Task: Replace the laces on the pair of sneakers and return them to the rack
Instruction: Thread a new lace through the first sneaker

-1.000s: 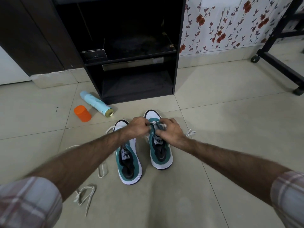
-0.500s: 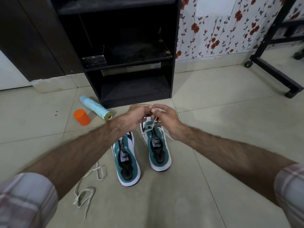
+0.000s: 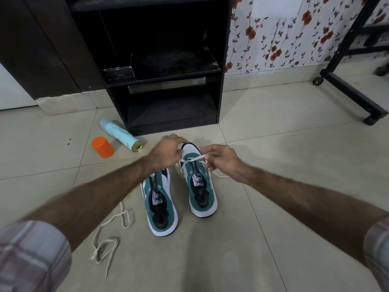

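Note:
Two teal and white sneakers stand side by side on the tiled floor, toes toward the black rack (image 3: 174, 85). The right sneaker (image 3: 200, 186) has a white lace (image 3: 192, 159) crossed through its front eyelets. My left hand (image 3: 166, 151) pinches one end of that lace over the toe. My right hand (image 3: 221, 160) pinches the other end, which trails past the shoe's right side. The left sneaker (image 3: 160, 203) has no lace in it, and my left forearm hides its toe. A loose white lace (image 3: 109, 234) lies on the floor to the left.
A pale blue spray can (image 3: 120, 135) lies on its side by the rack's left foot, with an orange cap (image 3: 102, 147) beside it. A black wheeled frame (image 3: 353, 91) stands at the right. Floral wallpaper covers the wall behind.
My hands rose from the right sneaker's tongue, then drew apart sideways, pulling the lace ends out. The camera tilted up a little.

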